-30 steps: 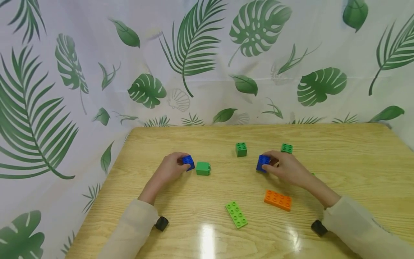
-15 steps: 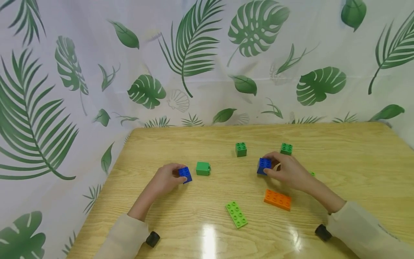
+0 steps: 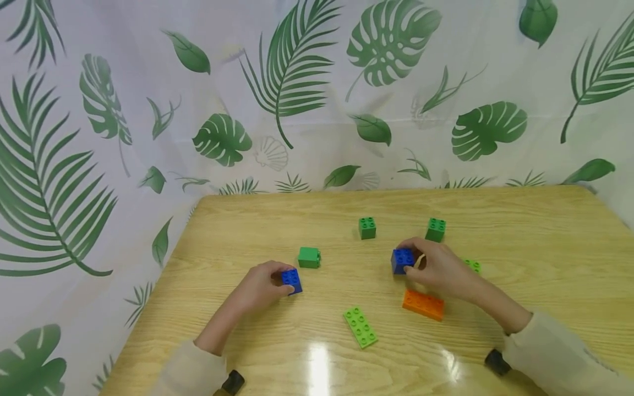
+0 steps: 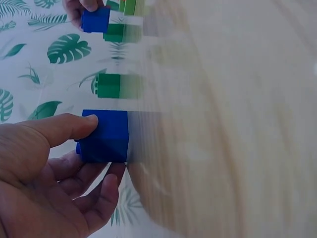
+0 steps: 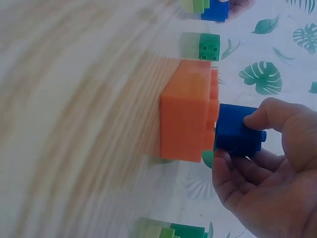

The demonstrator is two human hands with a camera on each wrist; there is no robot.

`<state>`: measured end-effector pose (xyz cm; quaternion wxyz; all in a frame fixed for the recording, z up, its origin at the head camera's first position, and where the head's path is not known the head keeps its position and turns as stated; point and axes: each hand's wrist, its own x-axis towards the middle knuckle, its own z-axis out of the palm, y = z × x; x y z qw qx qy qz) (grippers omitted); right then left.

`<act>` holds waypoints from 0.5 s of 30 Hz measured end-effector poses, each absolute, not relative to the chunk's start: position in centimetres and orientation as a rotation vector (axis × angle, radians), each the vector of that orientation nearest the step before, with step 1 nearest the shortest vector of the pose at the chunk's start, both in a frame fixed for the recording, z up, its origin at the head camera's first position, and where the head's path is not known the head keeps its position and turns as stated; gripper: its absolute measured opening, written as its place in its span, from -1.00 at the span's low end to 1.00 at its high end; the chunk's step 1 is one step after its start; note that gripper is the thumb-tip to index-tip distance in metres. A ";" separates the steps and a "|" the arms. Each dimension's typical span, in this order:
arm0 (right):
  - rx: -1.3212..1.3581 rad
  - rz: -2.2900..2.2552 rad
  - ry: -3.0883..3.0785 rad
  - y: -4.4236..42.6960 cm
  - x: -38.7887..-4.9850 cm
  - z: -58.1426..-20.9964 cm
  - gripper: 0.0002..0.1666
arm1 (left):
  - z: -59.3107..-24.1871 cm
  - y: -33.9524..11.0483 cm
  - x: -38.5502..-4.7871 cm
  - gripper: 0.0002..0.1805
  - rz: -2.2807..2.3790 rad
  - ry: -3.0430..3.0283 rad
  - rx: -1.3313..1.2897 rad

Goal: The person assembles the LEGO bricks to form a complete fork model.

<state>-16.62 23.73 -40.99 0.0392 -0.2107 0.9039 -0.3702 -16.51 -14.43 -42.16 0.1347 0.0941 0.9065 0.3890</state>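
In the head view my left hand (image 3: 264, 287) pinches a blue toy brick (image 3: 292, 281) between thumb and fingers, left of centre. Seen from the left wrist, that blue brick (image 4: 105, 136) is at or very near the tabletop, studs facing up. My right hand (image 3: 442, 270) holds a second blue brick (image 3: 402, 261) by its right side, also studs up. From the right wrist, this blue brick (image 5: 240, 130) appears raised off the table, behind the orange brick (image 5: 184, 114). A green brick (image 3: 309, 257) lies on its side just beyond my left hand.
Two green bricks stand upright farther back, one near the middle (image 3: 367, 227) and one beyond my right hand (image 3: 436, 229). A flat lime brick (image 3: 360, 327) lies nearer me. Another lime piece (image 3: 473, 265) is partly hidden by my right hand. Leaf-patterned cloth (image 3: 307, 165) borders the wooden table (image 3: 238, 220).
My left hand has come nearer to me with its blue brick, lately shifting slightly right. My right hand has drawn its blue brick slightly nearer, uncovering more of the far green brick and lime piece.
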 end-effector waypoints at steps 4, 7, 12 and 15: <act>-0.643 -1.102 2.788 23.4 -16.2 -40.8 -0.52 | -42.1 -13.5 -16.0 -0.60 1.121 2.603 0.334; -0.637 -1.079 2.795 23.3 -15.9 -40.6 -0.52 | -42.0 -12.9 -15.9 -0.58 1.110 2.587 0.384; -0.697 -1.120 2.791 23.1 -15.6 -40.5 -0.53 | -42.1 -12.0 -16.1 -0.54 1.081 2.559 0.450; -0.729 -1.160 2.793 23.2 -15.3 -40.5 -0.54 | -42.3 -11.3 -16.3 -0.54 1.070 2.544 0.497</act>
